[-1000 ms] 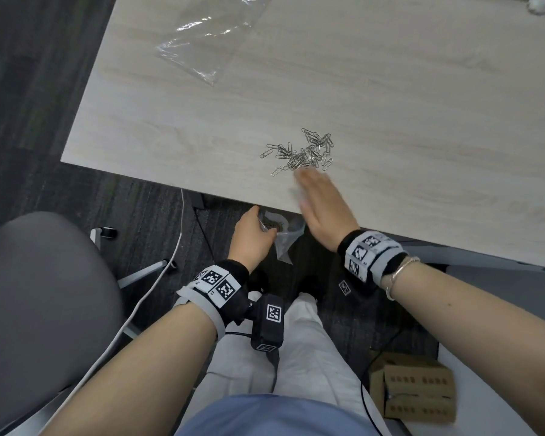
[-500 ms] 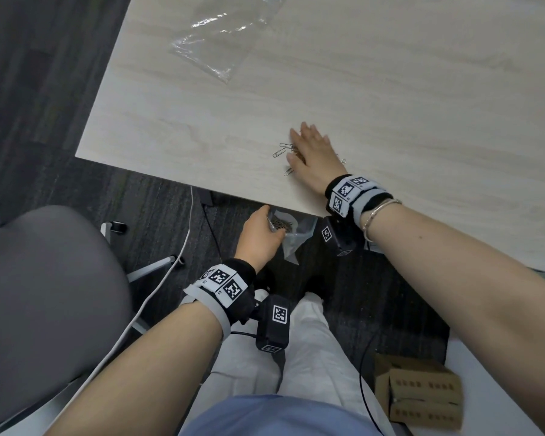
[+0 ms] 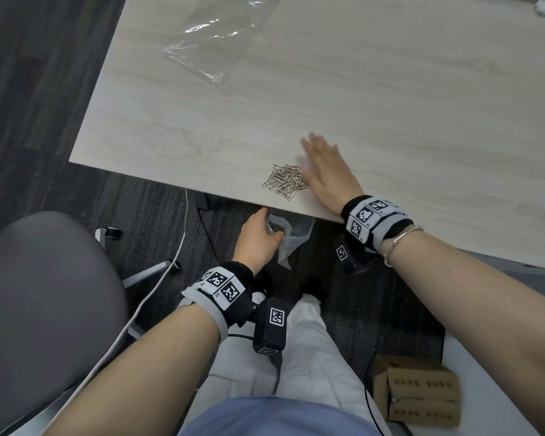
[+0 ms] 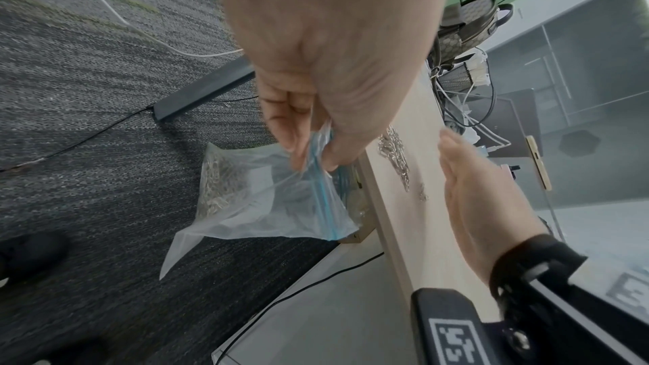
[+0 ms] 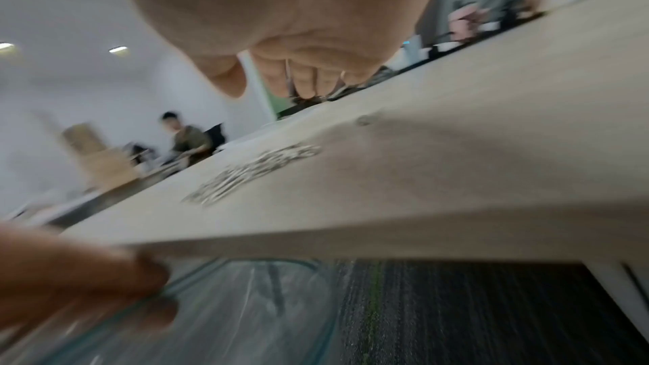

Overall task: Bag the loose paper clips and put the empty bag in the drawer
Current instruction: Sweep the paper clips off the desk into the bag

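You sit at a broad, pale wood-grain counter (image 3: 375,99), its near edge running across in front of your knees above dark ribbed carpet (image 3: 44,89). A grey padded chair (image 3: 44,294) stands to your left. Far back on the counter lies the empty bag (image 3: 221,42), a flat, crinkled sheet of clear plastic, well apart from both hands.

Your right hand (image 3: 328,174) rests flat on the counter, fingers straight and holding nothing, its thumb side just beside the loose paper clips (image 3: 285,182). Your left hand (image 3: 257,240) hangs below the counter's edge, thumb and fingers pinching the mouth of a clear zip bag (image 4: 267,199) with a blue seal strip; a cluster of clips already sits in its bottom corner.

The clips form a small, tangled heap of thin silver wire, its long axis roughly along the counter's edge. They lie between your right hand and the open bag, near the edge and just above the bag's mouth. The right hand is the nearer. A sweep leftward and toward you looks likely to carry the heap over the edge into the bag; the slick wire may scatter if pushed fast.
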`<state>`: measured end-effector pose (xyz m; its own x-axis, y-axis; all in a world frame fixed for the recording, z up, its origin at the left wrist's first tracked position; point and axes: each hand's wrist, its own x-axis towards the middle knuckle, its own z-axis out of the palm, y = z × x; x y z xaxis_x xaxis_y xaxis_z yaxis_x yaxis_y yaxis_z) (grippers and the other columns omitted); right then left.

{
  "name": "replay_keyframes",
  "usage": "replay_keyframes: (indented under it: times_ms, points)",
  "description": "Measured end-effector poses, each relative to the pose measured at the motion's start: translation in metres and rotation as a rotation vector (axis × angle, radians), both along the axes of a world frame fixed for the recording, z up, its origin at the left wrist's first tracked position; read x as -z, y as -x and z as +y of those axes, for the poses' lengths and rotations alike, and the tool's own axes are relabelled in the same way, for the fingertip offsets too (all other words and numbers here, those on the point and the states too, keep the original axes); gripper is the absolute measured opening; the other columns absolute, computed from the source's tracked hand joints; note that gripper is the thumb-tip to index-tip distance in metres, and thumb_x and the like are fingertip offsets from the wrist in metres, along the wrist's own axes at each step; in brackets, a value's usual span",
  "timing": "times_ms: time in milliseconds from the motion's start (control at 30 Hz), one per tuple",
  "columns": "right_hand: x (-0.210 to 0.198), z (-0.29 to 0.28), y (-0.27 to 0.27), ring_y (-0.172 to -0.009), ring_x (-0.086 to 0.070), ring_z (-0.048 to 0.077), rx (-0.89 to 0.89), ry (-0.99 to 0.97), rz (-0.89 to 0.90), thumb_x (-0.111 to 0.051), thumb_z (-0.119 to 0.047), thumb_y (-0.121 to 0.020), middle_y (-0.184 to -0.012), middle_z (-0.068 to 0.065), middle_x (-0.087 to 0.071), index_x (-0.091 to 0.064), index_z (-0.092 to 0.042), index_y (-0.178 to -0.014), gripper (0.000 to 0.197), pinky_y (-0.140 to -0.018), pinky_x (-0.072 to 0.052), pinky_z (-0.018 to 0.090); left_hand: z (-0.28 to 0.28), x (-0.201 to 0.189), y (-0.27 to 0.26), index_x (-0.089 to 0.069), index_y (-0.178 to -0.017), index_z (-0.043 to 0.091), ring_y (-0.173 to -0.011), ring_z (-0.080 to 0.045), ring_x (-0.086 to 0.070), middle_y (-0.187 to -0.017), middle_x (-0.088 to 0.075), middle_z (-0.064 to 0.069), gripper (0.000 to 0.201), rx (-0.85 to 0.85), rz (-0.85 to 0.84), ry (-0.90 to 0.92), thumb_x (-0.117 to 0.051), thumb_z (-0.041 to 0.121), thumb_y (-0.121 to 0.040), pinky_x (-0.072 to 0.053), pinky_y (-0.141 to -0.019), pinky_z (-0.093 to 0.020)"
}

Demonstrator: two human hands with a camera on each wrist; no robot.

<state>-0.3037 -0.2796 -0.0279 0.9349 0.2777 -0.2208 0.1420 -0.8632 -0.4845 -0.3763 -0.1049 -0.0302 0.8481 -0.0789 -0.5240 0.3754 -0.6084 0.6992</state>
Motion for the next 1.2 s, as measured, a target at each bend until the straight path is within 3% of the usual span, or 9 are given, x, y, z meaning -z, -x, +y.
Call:
replay_keyframes:
  times_ms: [100,200,333,467,667,867,1000,1100,1200]
  points:
    - [0.004,-0.02,0.0,-0.146,0.002,0.02,0.162,0.024,0.125,-0.023,-0.031,-0.101,-0.158,0.011,-0.001,-0.006,-0.011,-0.149,0.055,-0.117,0.004,0.032,-0.003,-0.002,0.002,-0.049,-0.125,0.0,-0.119,-0.026,-0.053,-0.128,-0.056,-0.014,0.041,0.004,0.002,-0.001,-0.059,0.005,-0.085,-0.04,-0.09,-0.024]
    - [0.01,-0.023,0.009,-0.146,0.003,0.02,0.085,0.084,0.158,-0.023,-0.03,-0.101,-0.158,0.012,0.001,-0.006,-0.008,-0.149,0.055,-0.117,0.004,0.032,-0.009,-0.002,0.003,-0.047,-0.128,0.001,-0.121,-0.025,-0.052,-0.13,-0.055,-0.013,0.044,0.004,0.004,0.005,-0.059,0.006,-0.086,-0.037,-0.089,-0.021]
    - [0.011,-0.01,0.039,-0.146,0.004,0.018,0.006,0.103,0.121,-0.021,-0.03,-0.101,-0.158,0.008,0.002,-0.004,-0.011,-0.149,0.055,-0.116,0.005,0.03,-0.016,0.0,0.004,-0.047,-0.128,0.003,-0.121,-0.026,-0.052,-0.13,-0.055,-0.013,0.045,-0.008,-0.002,0.009,-0.061,0.009,-0.086,-0.039,-0.093,-0.026]
    - [0.014,0.0,0.068,-0.145,0.005,0.015,-0.089,0.089,0.111,-0.026,-0.031,-0.1,-0.158,0.006,0.001,-0.003,-0.012,-0.149,0.057,-0.116,0.007,0.028,-0.02,0.003,0.007,-0.052,-0.119,0.007,-0.105,-0.028,-0.058,-0.114,-0.061,-0.013,0.037,0.0,-0.024,0.001,-0.063,0.01,-0.084,-0.043,-0.083,-0.027]
    - [0.015,-0.014,0.08,-0.146,0.004,0.014,0.044,0.058,0.084,-0.027,-0.024,-0.099,-0.158,0.005,0.0,0.001,-0.011,-0.148,0.058,-0.117,0.007,0.028,-0.022,0.0,0.007,-0.053,-0.12,0.008,-0.104,-0.023,-0.059,-0.114,-0.063,-0.01,0.037,-0.027,-0.026,0.028,-0.062,0.006,-0.084,-0.042,-0.083,-0.024]
    - [0.012,-0.01,0.093,-0.146,0.0,0.017,-0.078,0.065,0.067,-0.031,-0.022,-0.098,-0.158,0.007,-0.004,-0.003,-0.01,-0.149,0.059,-0.117,0.007,0.029,-0.022,-0.003,0.01,-0.049,-0.123,0.0,-0.109,-0.022,-0.057,-0.118,-0.059,-0.011,0.04,-0.038,-0.043,0.007,-0.06,0.006,-0.085,-0.038,-0.084,-0.022]
    - [0.014,-0.003,0.11,-0.146,-0.003,0.017,-0.193,0.039,0.056,-0.031,-0.022,-0.097,-0.158,0.008,-0.009,-0.007,-0.01,-0.149,0.058,-0.117,0.004,0.028,-0.021,-0.006,0.01,-0.051,-0.119,-0.001,-0.093,-0.013,-0.055,-0.109,-0.063,-0.009,0.036,-0.047,-0.054,0.022,-0.06,0.003,-0.085,-0.038,-0.078,-0.018]
    - [0.017,0.001,0.119,-0.145,-0.01,0.016,-0.26,-0.033,0.055,-0.026,-0.024,-0.094,-0.156,0.007,-0.018,-0.015,-0.009,-0.148,0.056,-0.117,0.002,0.027,-0.02,-0.007,0.011,-0.053,-0.118,0.0,-0.089,-0.013,-0.055,-0.095,-0.058,0.0,0.033,-0.059,-0.054,0.045,-0.059,0.004,-0.085,-0.038,-0.063,-0.011]
    - [0.017,0.003,0.114,-0.145,-0.01,0.016,-0.221,-0.091,0.005,-0.026,-0.021,-0.093,-0.155,0.01,-0.02,-0.019,-0.008,-0.147,0.056,-0.117,0.001,0.026,-0.019,-0.005,0.011,-0.055,-0.114,0.005,-0.085,-0.012,-0.057,-0.097,-0.063,-0.003,0.03,-0.047,-0.057,0.047,-0.061,0.006,-0.084,-0.039,-0.07,-0.016]
